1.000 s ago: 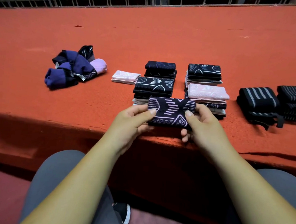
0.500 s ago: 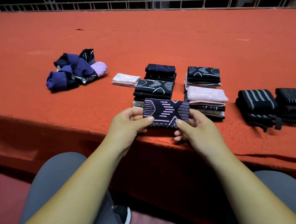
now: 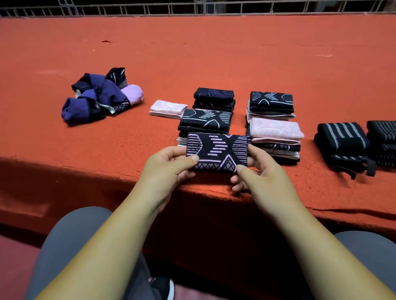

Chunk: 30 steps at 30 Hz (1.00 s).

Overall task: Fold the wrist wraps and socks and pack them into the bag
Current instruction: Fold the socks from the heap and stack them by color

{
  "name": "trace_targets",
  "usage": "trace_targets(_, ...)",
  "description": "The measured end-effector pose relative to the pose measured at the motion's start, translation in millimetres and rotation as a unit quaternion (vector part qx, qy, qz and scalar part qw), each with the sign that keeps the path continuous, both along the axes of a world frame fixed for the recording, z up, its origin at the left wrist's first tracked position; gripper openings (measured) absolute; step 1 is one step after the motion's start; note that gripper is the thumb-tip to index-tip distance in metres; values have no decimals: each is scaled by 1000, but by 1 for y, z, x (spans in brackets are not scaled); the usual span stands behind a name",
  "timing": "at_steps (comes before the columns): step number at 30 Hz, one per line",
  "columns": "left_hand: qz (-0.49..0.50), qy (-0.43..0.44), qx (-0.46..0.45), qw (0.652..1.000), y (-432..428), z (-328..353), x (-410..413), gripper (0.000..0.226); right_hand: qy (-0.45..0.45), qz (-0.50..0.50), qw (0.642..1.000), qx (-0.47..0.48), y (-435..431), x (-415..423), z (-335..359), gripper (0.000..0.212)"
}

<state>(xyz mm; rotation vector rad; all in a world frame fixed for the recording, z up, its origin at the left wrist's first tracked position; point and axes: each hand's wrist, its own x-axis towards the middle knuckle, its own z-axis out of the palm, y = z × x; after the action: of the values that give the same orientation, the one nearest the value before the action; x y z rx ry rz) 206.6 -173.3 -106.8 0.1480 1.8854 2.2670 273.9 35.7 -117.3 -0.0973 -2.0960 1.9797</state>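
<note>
A folded black sock with a lilac pattern (image 3: 216, 151) is held just above the near edge of the red carpeted platform (image 3: 201, 53). My left hand (image 3: 166, 168) pinches its left end and my right hand (image 3: 259, 177) pinches its right end. Right behind it are stacks of folded socks (image 3: 207, 121), another black stack (image 3: 214, 98) and a pink-topped stack (image 3: 276, 133). One folded pink sock (image 3: 168, 109) lies alone. A loose heap of purple and black socks (image 3: 100, 97) is at the left. Folded black striped wrist wraps (image 3: 340, 139) lie at the right.
A further stack of folded socks (image 3: 270, 103) stands at the back right of the group, and a second pile of wrist wraps (image 3: 393, 142) is at the far right. A metal railing (image 3: 205, 8) runs behind the platform. My knees are below the platform's front edge.
Both hands have carried the folded black and lilac sock slightly forward and up, closer to the front stack of folded socks. Nothing else on the platform has moved.
</note>
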Motion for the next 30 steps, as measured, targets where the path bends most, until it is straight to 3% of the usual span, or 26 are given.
trace_targets(4,-7,10,55,998,-8,11,3,22,36,-60,997,-5,-3,0,2,45)
trace_targets(8,44,57,48,996,-19,17,-3,17,88,-75,993,25,-15,0,17,33)
trace_targets(20,146,100,27,984,-52,48,-55,10,122,-83,958,245,-52,-61,67,6)
trace_targets(26,173,119,-6,978,-64,68,-116,20,74,-71,923,371,-64,-124,97,19)
trace_targets(30,194,120,-18,973,-65,73,-160,23,25,-55,914,402,-74,-167,115,28)
